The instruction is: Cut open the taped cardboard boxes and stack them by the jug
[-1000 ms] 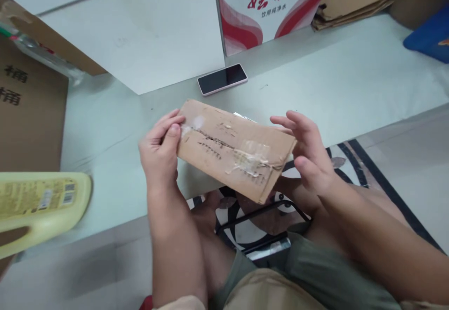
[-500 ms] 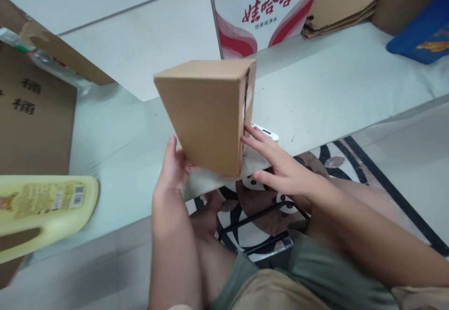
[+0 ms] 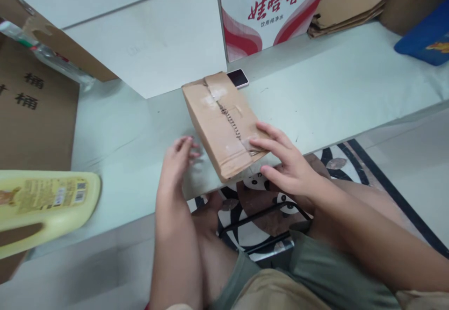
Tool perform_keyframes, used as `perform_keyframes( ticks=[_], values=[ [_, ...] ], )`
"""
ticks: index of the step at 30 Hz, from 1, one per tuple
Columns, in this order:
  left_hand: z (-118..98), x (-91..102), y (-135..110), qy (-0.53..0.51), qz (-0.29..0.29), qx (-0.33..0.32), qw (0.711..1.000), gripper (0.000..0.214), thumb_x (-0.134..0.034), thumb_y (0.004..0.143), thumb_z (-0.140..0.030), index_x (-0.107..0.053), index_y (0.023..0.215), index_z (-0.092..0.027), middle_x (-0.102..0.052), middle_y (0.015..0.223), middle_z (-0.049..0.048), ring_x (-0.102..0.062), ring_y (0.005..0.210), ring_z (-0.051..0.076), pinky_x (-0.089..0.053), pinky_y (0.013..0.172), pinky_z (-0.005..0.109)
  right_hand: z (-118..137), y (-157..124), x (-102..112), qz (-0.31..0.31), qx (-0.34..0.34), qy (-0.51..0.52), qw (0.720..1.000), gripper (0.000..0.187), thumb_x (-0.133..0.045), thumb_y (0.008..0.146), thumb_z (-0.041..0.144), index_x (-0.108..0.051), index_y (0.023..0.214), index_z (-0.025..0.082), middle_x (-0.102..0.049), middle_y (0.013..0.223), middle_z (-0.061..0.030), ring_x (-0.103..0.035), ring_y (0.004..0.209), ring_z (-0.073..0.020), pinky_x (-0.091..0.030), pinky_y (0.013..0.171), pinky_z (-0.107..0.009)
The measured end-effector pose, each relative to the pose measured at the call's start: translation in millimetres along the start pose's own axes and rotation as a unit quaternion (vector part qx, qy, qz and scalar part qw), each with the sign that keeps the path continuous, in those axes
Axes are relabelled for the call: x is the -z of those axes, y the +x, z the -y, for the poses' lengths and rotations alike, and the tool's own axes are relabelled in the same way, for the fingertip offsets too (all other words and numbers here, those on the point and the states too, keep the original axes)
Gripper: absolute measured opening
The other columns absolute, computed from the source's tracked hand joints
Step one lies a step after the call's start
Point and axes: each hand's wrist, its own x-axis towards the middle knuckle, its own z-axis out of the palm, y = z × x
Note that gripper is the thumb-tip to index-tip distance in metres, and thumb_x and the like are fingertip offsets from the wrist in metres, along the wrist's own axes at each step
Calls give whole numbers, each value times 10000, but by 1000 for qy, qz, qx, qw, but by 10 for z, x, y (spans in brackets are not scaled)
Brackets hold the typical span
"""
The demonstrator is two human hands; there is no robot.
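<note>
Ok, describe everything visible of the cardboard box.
The brown, oblong box looks closed, its top showing a ragged seam and whitish patches. It points diagonally across the table, far end partly hiding the phone; whether it rests flat is unclear. The right hand touches its near right corner; the left hand looks apart.

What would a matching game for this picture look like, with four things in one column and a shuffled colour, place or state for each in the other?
Things:
1. taped box
2. phone
3. jug
4. carton at the back

Descriptions:
A. pale yellow, with a handle opening, at the left of the picture
B. white, with red writing on its front
C. brown, with the right hand's fingers touching it
D. dark-screened, partly hidden behind another thing in the list

Right pairs: 1-C, 2-D, 3-A, 4-B
</note>
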Motion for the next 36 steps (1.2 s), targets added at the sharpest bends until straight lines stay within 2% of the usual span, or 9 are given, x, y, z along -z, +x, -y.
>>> perform_keyframes(
  ticks=[3,6,9,13,18,24,29,33,36],
  values=[
    [-7,1,72,-167,-169,-185,954,544,-714,768,-631,-625,1175,-280,-647,1341,85,-642,1132,232,-528,823,320,91,5,-41,77,34,37,996,472,-609,971,365,-594,1436,286,-413,1673,-108,-428,1545,-281,-419,1245,-496],
    [-30,-9,47,-201,-141,-295,923,627,-741,751,-648,-612,1220,-252,-613,1351,83,-579,1207,258,-490,998,361,150,0,-79,122,50,82,988,480,-620,972,364,-579,1445,291,-391,1690,-104,-445,1537,-263,-443,1225,-459],
    [-34,-23,-2,-191,-82,-268,941,525,-811,746,-534,-645,1136,-224,-647,1166,66,-592,1010,218,-493,894,335,115,18,-78,70,25,80,994,496,-587,985,390,-535,1471,306,-492,1620,-114,-503,1489,-273,-482,1179,-488],
    [-17,-25,1,-194,-65,-244,948,481,-815,710,-490,-626,1079,-245,-626,1086,52,-588,877,192,-486,774,321,-78,61,-24,-23,-153,-118,981,425,-537,975,406,-642,1351,240,-655,1372,-160,-637,1271,-347,-545,1048,-558],
    [-25,-30,30,-159,-79,-246,953,488,-759,697,-514,-584,1069,-253,-611,1087,59,-615,910,215,-513,819,347,-313,86,-1,82,-258,-328,905,559,-541,924,394,-595,1448,209,-685,1232,-192,-661,1064,-387,-574,867,-547],
    [-5,-41,42,-159,-77,-250,952,459,-753,726,-491,-591,1083,-252,-618,1088,65,-630,925,229,-535,854,371,-224,203,31,131,-354,-294,878,622,-476,887,279,-524,1505,223,-767,1012,-130,-681,751,-311,-521,655,-437],
    [15,-40,46,-165,-73,-257,949,469,-757,739,-517,-597,1085,-243,-616,1096,68,-627,955,232,-529,884,374,-44,130,181,-29,-336,-86,937,340,-505,881,288,-748,1118,311,-658,664,-3,-626,590,-225,-493,588,-370],
    [3,-58,48,-147,-84,-256,952,445,-745,771,-529,-591,1075,-244,-606,1078,60,-624,959,235,-523,889,377,168,28,248,-208,-171,54,962,103,-677,877,381,-729,927,307,-600,637,11,-539,498,-177,-433,486,-355],
    [11,-89,67,-136,-107,-253,952,421,-727,808,-524,-590,1085,-239,-601,1078,59,-622,988,239,-524,916,382,368,7,244,-280,-55,140,948,95,-777,848,386,-708,854,321,-594,667,14,-538,490,-162,-453,447,-361]
  ],
)
